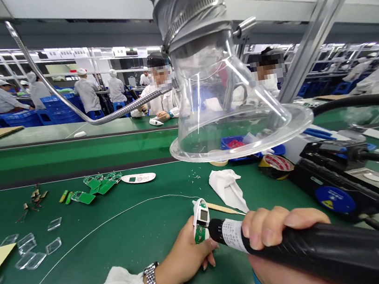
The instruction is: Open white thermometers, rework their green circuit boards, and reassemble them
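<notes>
One white handheld housing [202, 206], green board [200, 235] exposed at its lower part; located over the green worktop [120, 248], gripped between fingers and thumb of the left hand [187, 255]. One black powered driver [321, 250], pale label near the nose, wrapped by the closed right hand [275, 227]; nose beside the housing, though whether they touch is hard to tell. Handling: housing probably light, stiff, smooth enough to slip; bare board likely fragile, so best taken by the shell's side edges. Driver looks heavier, best held round its barrel. Nearby: one white cloth [227, 188], several clear plastic pieces [53, 245], assorted loose circuit boards [107, 186].
</notes>
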A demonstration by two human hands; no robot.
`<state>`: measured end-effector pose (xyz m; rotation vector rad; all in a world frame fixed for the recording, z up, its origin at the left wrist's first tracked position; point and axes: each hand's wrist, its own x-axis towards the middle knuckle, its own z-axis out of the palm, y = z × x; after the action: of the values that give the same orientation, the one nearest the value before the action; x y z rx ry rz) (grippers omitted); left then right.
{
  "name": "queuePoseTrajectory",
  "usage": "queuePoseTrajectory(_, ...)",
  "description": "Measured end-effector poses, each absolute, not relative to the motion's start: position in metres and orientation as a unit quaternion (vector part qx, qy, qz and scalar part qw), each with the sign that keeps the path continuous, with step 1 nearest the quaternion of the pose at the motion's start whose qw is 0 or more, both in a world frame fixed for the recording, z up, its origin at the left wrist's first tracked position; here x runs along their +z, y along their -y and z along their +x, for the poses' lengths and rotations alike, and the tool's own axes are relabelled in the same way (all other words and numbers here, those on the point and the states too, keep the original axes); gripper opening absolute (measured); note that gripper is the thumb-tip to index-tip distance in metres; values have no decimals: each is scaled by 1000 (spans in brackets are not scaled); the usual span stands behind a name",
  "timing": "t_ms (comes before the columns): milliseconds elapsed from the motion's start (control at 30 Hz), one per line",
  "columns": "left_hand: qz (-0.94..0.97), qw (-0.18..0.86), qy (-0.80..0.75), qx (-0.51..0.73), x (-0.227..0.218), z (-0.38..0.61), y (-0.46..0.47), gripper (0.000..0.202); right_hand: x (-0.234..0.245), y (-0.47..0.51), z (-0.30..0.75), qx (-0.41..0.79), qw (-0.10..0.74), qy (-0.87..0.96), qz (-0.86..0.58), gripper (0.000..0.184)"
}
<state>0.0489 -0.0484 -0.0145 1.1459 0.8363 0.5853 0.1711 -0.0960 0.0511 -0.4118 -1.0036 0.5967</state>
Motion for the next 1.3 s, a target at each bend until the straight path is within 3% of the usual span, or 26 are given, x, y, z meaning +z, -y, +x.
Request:
queuePoseTrajectory(267,483,745,-369,275,-14,48,45,35,61,101,175,274,839,432,-185,16)
queuePoseTrajectory(500,498,742,-363,263,-15,48,47,32,55,89,166,283,830,434,-206,21)
queuePoseTrajectory(633,499,742,-361,264,-18,49,47,34,53,86,167,264,833,442,-203,35)
queuePoseTrajectory(800,504,739,-364,261,-17,49,47,38,48,87,173,283,805,477,-209,24)
queuePoseTrajectory(1000,501,739,-371,254,-16,49,46,41,48,88,173,267,806,486,-209,35)
queuePoseTrajectory(1300,468,755,-369,274,-15,49,45,45,49,101,176,270,820,450,-230,25)
